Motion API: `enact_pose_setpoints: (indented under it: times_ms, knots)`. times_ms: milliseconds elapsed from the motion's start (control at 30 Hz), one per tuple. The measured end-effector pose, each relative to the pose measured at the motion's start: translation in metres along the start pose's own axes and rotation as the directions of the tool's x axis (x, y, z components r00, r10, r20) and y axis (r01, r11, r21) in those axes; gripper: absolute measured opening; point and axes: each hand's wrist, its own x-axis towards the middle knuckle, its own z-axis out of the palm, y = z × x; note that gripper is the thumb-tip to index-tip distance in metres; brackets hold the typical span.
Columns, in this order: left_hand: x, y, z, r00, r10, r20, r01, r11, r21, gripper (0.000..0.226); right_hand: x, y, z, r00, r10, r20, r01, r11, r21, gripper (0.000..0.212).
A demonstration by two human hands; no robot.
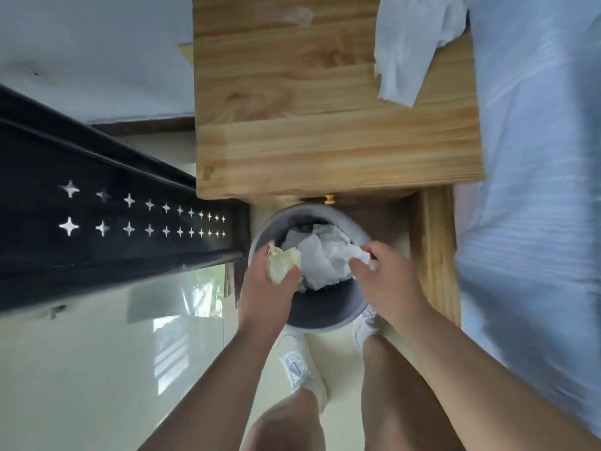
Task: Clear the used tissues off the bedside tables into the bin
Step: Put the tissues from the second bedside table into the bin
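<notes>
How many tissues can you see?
3. A yellowish tissue in the left hand, a crumpled white tissue pinched by the right hand over the bin, and a loose white tissue lying on the bedside table. More may hide inside the bin.

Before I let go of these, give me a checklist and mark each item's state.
1. Is the left hand over the bin: ok; it grips a yellowish tissue above the opening.
2. Is the right hand over the bin: ok; it pinches a white tissue above the opening.
3. Bin upright: ok.
4. Room left in the bin: cannot tell; paper hides the inside.
5. Is the bedside table cleared: not ok; a leftover tissue lies on its far right corner.
</notes>
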Motion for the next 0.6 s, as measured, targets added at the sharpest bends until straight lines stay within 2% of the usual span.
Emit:
enact_pose_setpoints:
  times_ms: [100,133,233,300,367,467,600]
  knots:
    - [0.014,-0.027,0.010,0.992,-0.111,0.066,0.112,0.994,0.002,0.080,0.008,0.022,0.027,0.991,0.100,0.093,-0.103,0.994,0.023,0.031]
    - [0.016,-0.033,0.011,0.989,-0.123,0.086,0.124,0.992,-0.005,0.084,0.008,0.026,0.034,0.983,0.127,0.134,-0.134,0.990,0.040,0.037]
    - [0.019,-0.045,0.011,0.984,-0.112,0.139,0.102,0.992,0.072,0.094,0.007,0.031,0.044,0.960,0.168,0.224,-0.175,0.984,0.015,0.078]
    - [0.018,-0.051,0.008,0.983,-0.120,0.140,0.101,0.986,0.132,0.092,0.004,0.030,0.043,0.960,0.167,0.227,-0.169,0.986,-0.009,0.084]
    - [0.013,-0.050,0.002,0.990,-0.081,0.118,0.060,0.983,0.175,0.076,0.000,0.024,0.036,0.962,0.158,0.222,-0.162,0.987,-0.002,0.079]
    - [0.002,-0.026,-0.004,0.997,0.035,0.068,-0.045,0.989,0.144,0.030,-0.002,0.006,0.013,0.976,0.141,0.166,-0.152,0.987,0.053,0.056]
    - [-0.004,0.037,0.001,0.987,0.150,0.056,-0.153,0.987,0.049,0.014,0.008,-0.035,-0.036,0.998,0.056,0.030,-0.058,0.993,0.106,0.021]
